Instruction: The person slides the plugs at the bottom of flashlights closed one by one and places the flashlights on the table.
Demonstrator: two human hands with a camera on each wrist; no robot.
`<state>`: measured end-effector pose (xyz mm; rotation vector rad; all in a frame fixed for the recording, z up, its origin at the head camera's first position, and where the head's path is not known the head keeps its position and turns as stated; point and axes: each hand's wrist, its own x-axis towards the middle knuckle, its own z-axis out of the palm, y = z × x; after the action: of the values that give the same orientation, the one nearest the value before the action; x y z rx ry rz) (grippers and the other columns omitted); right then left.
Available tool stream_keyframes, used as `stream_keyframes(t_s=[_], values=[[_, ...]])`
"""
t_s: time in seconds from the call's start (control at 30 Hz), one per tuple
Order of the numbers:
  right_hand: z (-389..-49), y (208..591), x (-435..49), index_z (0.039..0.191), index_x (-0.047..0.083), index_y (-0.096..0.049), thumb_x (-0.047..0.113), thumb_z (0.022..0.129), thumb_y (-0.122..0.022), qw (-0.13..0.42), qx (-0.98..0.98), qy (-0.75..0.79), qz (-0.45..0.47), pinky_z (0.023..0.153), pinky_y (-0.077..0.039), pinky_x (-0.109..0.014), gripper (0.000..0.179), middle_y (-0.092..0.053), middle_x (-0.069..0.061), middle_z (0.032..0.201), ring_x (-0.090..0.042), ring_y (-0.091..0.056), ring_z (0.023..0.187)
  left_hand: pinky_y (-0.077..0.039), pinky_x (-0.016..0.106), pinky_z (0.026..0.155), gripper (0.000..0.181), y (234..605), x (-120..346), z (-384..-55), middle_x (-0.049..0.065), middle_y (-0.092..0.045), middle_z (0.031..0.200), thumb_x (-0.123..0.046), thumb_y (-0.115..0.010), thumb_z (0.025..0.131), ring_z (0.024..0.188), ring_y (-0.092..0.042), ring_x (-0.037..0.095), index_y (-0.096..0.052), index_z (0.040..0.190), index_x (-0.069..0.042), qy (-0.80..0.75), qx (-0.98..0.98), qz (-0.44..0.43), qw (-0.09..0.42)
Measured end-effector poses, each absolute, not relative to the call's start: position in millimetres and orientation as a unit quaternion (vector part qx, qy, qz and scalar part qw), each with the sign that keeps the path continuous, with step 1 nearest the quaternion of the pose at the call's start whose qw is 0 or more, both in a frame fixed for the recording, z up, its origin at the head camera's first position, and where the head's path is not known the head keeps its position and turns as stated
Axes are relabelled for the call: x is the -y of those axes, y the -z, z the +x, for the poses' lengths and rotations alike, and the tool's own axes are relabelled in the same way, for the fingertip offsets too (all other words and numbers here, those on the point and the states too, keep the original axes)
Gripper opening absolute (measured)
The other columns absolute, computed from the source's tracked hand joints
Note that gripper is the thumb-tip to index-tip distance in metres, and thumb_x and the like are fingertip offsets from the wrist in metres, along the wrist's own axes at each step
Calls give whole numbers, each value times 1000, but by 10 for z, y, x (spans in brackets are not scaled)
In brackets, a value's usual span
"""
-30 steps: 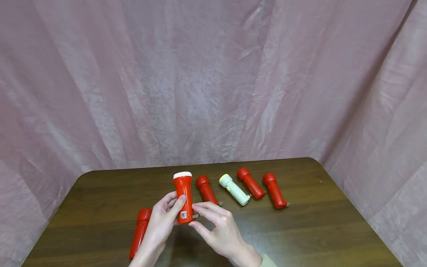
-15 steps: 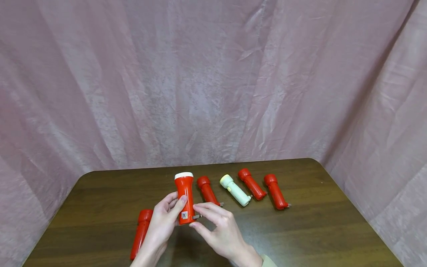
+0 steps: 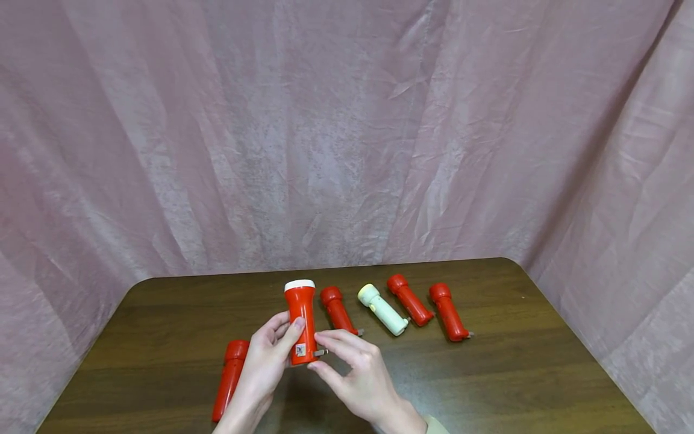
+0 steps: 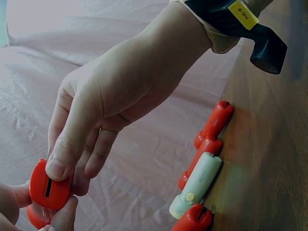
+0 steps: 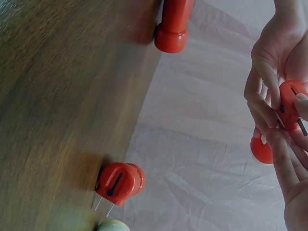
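Head view, from the left: a lone red flashlight [image 3: 229,383] lay on the brown table [image 3: 135,337], partly behind the left forearm. Next came the left hand [image 3: 267,352], thumb and fingers wrapped round a white-rimmed flashlight [image 3: 302,307], red-bodied, held above the tabletop with its white end up. A small printed sticker [image 3: 300,349] sat low on its body, and metal prongs [image 3: 321,352] jutted from its lower end. The right hand [image 3: 355,371] pinched that end, index finger on the side, thumb at the base. Farther right lay a second red flashlight [image 3: 337,308], a pale green flashlight [image 3: 384,311], a third red flashlight [image 3: 411,301] and a rightmost red flashlight [image 3: 449,313], heads toward the pink curtain [image 3: 336,132]. Against a second earlier, both hands kept the same grip; hands, table and flashlights all sat a touch farther right in the picture. Both wrist views revealed a narrow black slot [image 4: 48,187] in the held end, unseen from the head; only the left wrist view showed the yellow tag [image 4: 243,14] on the right wrist's black device [image 4: 226,19], and only the right wrist view clearly separated two thin prongs [image 5: 109,210] on a flashlight lying on the table.
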<state>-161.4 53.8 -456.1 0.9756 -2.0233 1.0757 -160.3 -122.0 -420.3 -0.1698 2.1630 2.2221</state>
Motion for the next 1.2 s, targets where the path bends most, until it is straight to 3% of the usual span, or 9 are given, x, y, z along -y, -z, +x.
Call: stream_keyframes(t_s=[0.63,1.03,1.2], values=[[-1599,4567,-530,118,4,-77,13,81,-91,333,768,-401,372,88,-62,-18,41,-80,-7,108,-14,-79,93,-63,25,76,46,4186,1212,-1588,21,-72,128,-18,-67,103,93,-74,14,-55,142,3,-707,-704,-59,21],[-1557,4537,-528,117,4,-78,15,81,-91,303,783,-415,350,89,-62,-18,40,-80,-6,109,-15,-79,95,-63,24,77,46,4178,1205,-1578,18,-73,126,-17,-67,103,93,-73,14,-56,142,3,-708,-703,-59,20],[-1572,4554,-522,117,4,-77,16,81,-91,326,780,-400,355,88,-62,-18,41,-80,-7,109,-14,-79,94,-63,24,78,47,4177,1208,-1581,19,-72,128,-19,-67,104,94,-73,12,-55,143,3,-708,-704,-54,15]])
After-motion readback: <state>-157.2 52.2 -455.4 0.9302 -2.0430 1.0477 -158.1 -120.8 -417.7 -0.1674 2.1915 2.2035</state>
